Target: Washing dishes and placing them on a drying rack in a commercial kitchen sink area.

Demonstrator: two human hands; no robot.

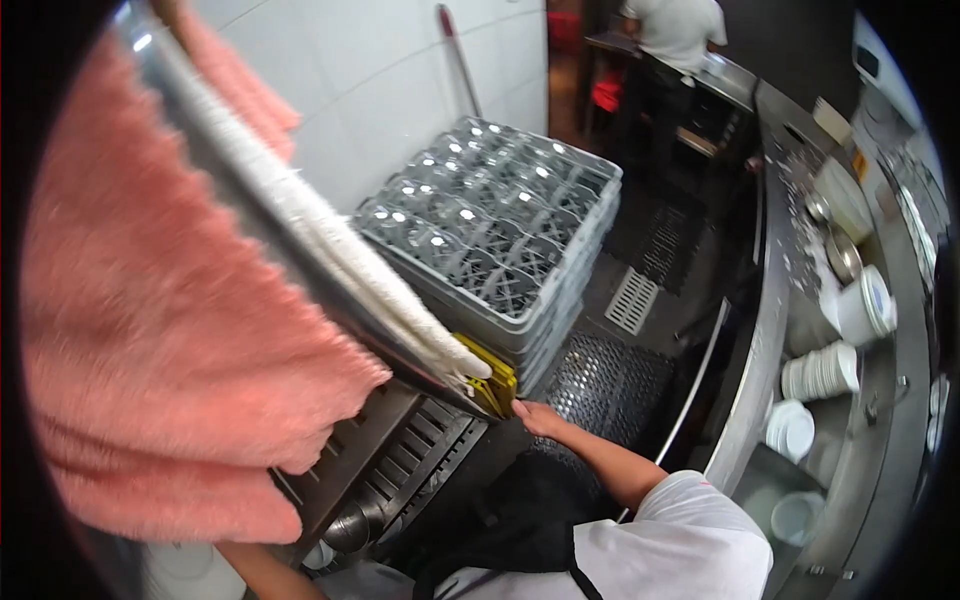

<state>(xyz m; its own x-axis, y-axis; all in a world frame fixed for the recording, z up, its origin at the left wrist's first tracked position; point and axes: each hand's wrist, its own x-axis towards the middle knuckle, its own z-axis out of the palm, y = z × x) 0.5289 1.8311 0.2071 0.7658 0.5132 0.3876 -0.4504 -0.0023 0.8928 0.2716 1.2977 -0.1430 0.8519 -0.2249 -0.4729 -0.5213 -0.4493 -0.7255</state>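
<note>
My right hand (pixel 540 419) reaches forward, its thumb beside the lower edge of a yellow plastic panel (pixel 490 378). Its other fingers are hidden, so I cannot tell whether it grips the panel. At the lower left, my left forearm (pixel 262 574) runs under a fluffy pink cloth (pixel 190 330), and the hand is out of sight. The cloth hangs over a shiny metal rail (pixel 250 205), close to the camera. A rolled white cloth (pixel 350 255) lies along the same rail, ending above the yellow panel. Slatted dark shelving (pixel 425 450) shows below, with metal bowls (pixel 352 526) on it.
Stacked grey racks (pixel 540 335) of upturned glasses stand against the tiled wall. A steel counter with a sink (pixel 745 465) runs along the right, holding stacked white plates (pixel 822 372) and a white bucket (pixel 865 308). Further off, another person (pixel 680 50) stands at a work surface. Black matting (pixel 610 375) covers the floor.
</note>
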